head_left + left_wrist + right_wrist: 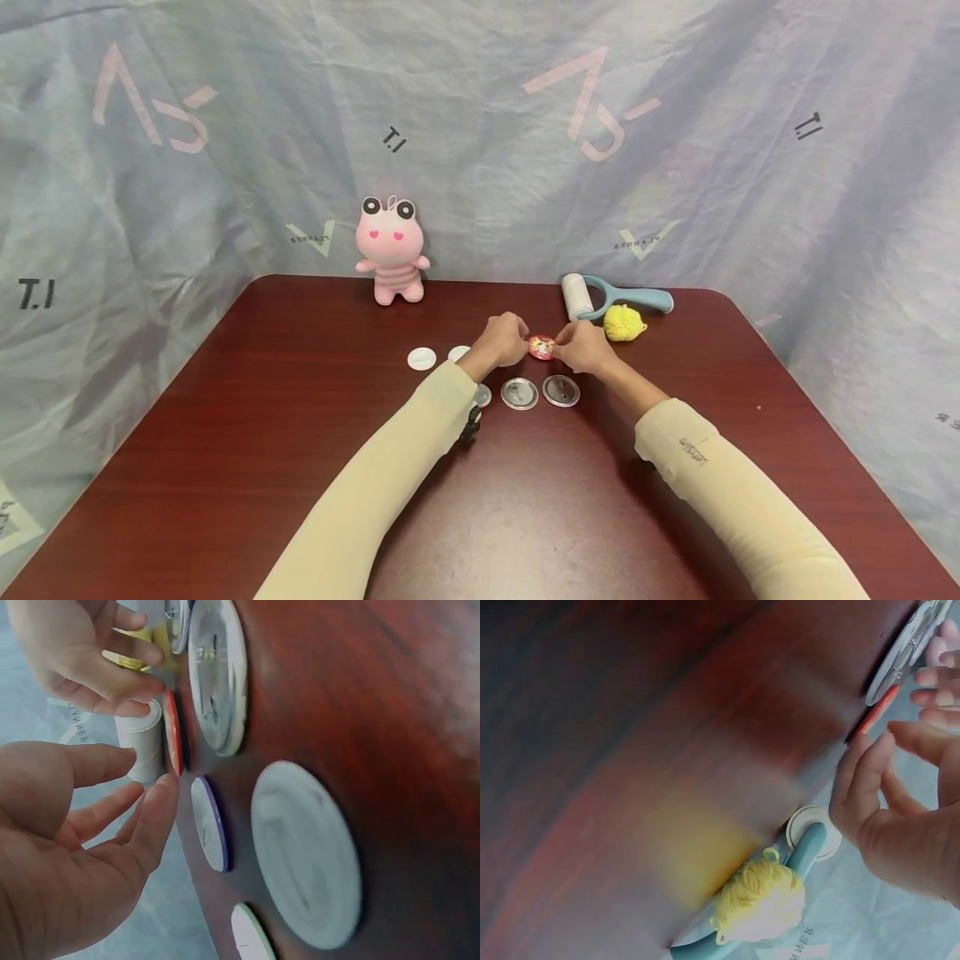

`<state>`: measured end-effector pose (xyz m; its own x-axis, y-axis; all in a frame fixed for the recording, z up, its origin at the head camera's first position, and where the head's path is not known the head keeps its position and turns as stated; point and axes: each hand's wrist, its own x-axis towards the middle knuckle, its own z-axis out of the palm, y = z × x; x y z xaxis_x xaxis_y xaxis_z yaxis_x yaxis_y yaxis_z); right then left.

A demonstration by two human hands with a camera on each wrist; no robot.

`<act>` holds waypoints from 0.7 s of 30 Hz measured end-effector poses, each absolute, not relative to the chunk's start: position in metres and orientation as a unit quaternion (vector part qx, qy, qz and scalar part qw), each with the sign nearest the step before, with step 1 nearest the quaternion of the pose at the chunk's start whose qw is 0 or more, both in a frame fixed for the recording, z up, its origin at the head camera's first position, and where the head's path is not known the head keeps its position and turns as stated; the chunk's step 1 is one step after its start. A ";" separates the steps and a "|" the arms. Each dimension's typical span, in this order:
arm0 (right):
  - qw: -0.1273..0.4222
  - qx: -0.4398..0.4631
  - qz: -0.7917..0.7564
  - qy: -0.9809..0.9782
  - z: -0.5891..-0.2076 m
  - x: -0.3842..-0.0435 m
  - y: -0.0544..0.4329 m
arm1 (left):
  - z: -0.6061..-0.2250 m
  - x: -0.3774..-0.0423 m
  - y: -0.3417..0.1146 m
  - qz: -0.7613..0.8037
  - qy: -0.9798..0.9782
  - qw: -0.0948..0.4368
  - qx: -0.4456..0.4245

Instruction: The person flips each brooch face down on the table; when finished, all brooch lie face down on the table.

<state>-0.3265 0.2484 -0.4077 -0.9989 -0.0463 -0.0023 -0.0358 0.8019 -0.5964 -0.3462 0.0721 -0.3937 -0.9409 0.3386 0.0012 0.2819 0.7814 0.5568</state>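
A round red badge (542, 347) with a coloured picture lies on the table between my hands. My left hand (504, 337) is at its left side, thumb and fingers loosely bent and apart; one fingertip is at the rim in the left wrist view. At the opposite rim are the fingertips of my right hand (585, 346), with no clear pinch visible. Nearer me lie silver pin-backed badges (519, 393) (561, 391) and a third one (483, 395), partly behind the left arm. A purple-rimmed badge (210, 825) and a green-rimmed badge (251, 937) lie left of the red one.
Behind my right hand are a blue-handled lint roller (633, 297) and a yellow yarn-like ball (623, 323). A pink plush toy (392, 250) stands at the back left edge of the dark red table (247, 433). Grey printed cloth (480, 167) hangs behind.
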 end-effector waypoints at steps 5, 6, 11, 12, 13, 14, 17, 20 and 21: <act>0.018 -0.010 -0.317 0.948 -0.408 -0.327 0.249 | -0.392 -0.354 0.081 0.291 0.943 0.060 0.149; 0.019 -0.009 -0.323 0.946 -0.408 -0.326 0.249 | -0.391 -0.356 0.082 0.286 0.944 0.063 0.149; 0.015 0.000 -0.337 0.941 -0.409 -0.326 0.247 | -0.390 -0.361 0.086 0.256 0.948 0.097 0.162; 0.013 0.005 -0.338 0.941 -0.409 -0.326 0.247 | -0.390 -0.361 0.087 0.250 0.949 0.103 0.162; 0.013 0.009 -0.338 0.941 -0.409 -0.326 0.247 | -0.390 -0.361 0.087 0.246 0.950 0.107 0.161; 0.012 0.012 -0.340 0.940 -0.409 -0.326 0.246 | -0.391 -0.362 0.088 0.242 0.951 0.108 0.159; 0.014 0.018 -0.347 0.938 -0.409 -0.326 0.245 | -0.392 -0.363 0.090 0.238 0.954 0.106 0.150; 0.014 0.018 -0.354 0.935 -0.408 -0.327 0.246 | -0.393 -0.365 0.091 0.244 0.954 0.104 0.139; 0.014 0.018 -0.355 0.935 -0.408 -0.328 0.246 | -0.393 -0.365 0.092 0.247 0.954 0.103 0.135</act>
